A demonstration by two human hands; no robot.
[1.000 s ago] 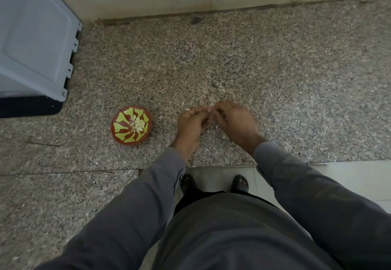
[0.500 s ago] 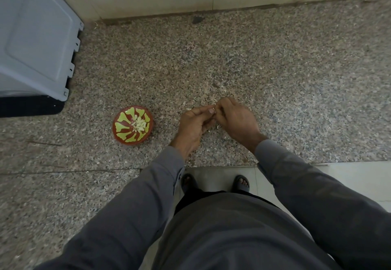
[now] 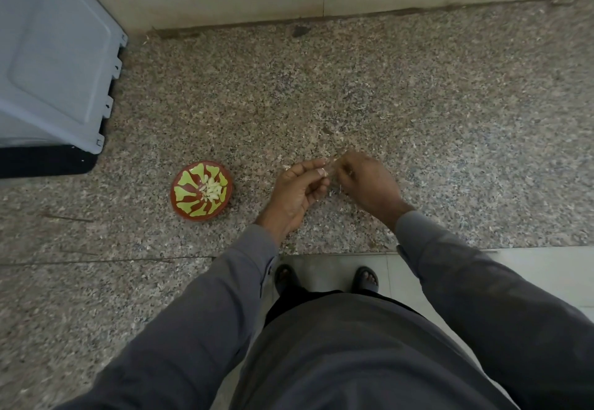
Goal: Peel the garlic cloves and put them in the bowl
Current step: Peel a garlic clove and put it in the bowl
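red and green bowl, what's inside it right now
The bowl on the granite counter holds a small heap of pale peeled garlic cloves near its middle. The heap covers part of the painted bottom, so anything beneath it cannot be seen.

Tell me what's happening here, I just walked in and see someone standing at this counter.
A person is peeling garlic over a speckled stone counter. The left hand and right hand meet fingertip to fingertip, pinching a small garlic clove between them; it is too small to tell how much skin remains. To their left, a red and green bowl already holds a pile of peeled cloves.
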